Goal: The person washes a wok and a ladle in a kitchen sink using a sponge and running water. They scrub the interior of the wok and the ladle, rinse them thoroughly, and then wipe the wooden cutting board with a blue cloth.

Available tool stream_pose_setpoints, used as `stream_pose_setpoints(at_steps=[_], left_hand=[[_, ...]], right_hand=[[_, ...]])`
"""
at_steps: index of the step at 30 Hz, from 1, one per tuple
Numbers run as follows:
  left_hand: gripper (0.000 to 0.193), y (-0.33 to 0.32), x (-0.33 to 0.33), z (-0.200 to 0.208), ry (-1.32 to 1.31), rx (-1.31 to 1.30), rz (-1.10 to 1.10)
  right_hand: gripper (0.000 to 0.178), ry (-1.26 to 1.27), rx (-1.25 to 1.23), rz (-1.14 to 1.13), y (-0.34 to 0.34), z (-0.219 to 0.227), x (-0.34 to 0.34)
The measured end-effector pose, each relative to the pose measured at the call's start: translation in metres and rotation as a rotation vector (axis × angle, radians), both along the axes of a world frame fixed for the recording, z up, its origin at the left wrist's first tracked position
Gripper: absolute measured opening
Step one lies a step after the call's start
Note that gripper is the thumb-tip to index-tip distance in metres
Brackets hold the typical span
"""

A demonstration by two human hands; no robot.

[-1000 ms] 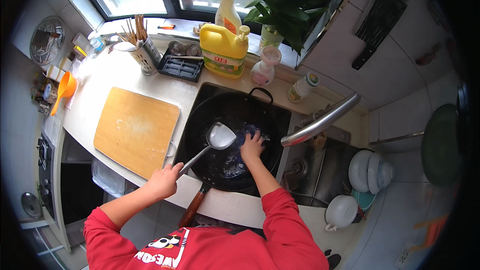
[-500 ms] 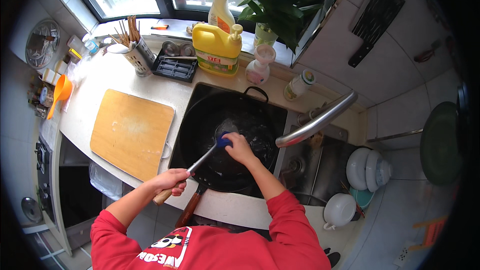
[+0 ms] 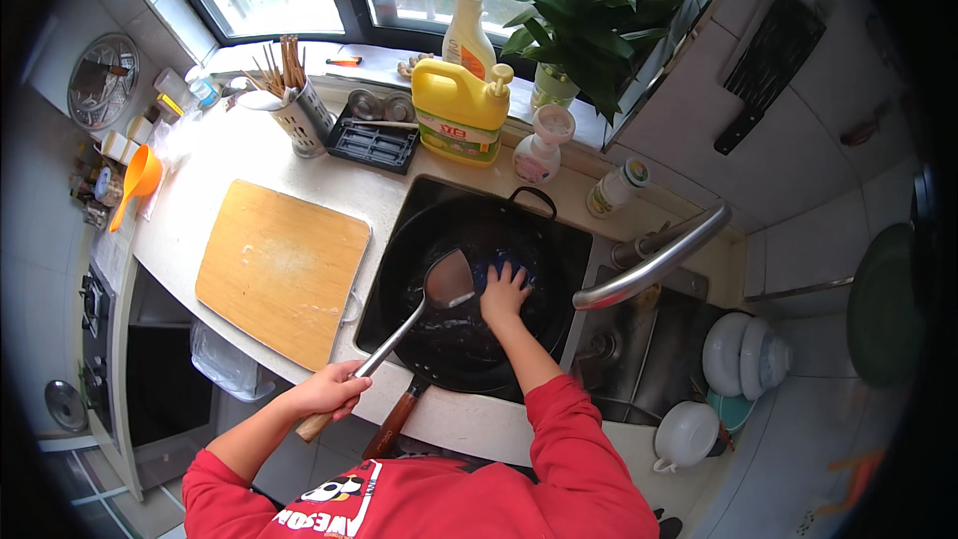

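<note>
My left hand (image 3: 335,391) is closed around the shaft of a metal wok spatula (image 3: 392,341), just above its wooden end. The spatula's broad blade (image 3: 451,280) is raised over a large black wok (image 3: 411,240), which has some water in it. Inside the wok, my right hand (image 3: 506,291) lies palm down with fingers spread over a dark blue cloth or scrubber (image 3: 486,262). The fingers touch this blue piece but do not wrap round it. Its exact kind is hard to make out, as the hand covers part of it.
The wok rests over the sink (image 3: 624,339), its wooden handle (image 3: 396,423) toward me. A curved faucet (image 3: 664,265) reaches in from the right. A cutting board (image 3: 282,274) lies to the left. Behind stand a yellow jug (image 3: 457,120) and a pump bottle (image 3: 540,145). White bowls (image 3: 733,351) sit at right.
My right hand has moved off the spatula with the blue piece, going right and spreading its fingers in the wok. The spatula blade has come up into plain view. The whole view has shifted slightly.
</note>
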State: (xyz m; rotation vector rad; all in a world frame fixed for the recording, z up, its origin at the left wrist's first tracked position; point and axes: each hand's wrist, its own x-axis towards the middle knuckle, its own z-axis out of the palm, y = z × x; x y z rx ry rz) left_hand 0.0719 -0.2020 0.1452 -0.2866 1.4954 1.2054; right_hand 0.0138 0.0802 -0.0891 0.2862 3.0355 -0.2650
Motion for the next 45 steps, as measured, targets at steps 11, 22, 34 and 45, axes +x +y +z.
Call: stream_pose_setpoints(at_steps=[11,22,34,45], left_hand=[[0.039,0.057,-0.021,-0.008,0.208,-0.070,-0.180],[0.036,0.094,-0.017,-0.023,0.929,-0.334,-0.437],[0.041,0.051,0.002,0.001,0.211,0.039,0.066],[0.006,0.060,-0.020,-0.023,-0.013,0.200,0.164]], right_hand=[[0.044,-0.067,-1.194,-0.142,-0.005,0.073,0.032],[0.023,0.201,-1.054,-0.100,-0.054,0.142,0.059],[0.043,-0.025,-0.476,-0.164,0.016,0.052,0.018],[0.050,0.102,-1.019,-0.079,0.031,0.067,0.042]])
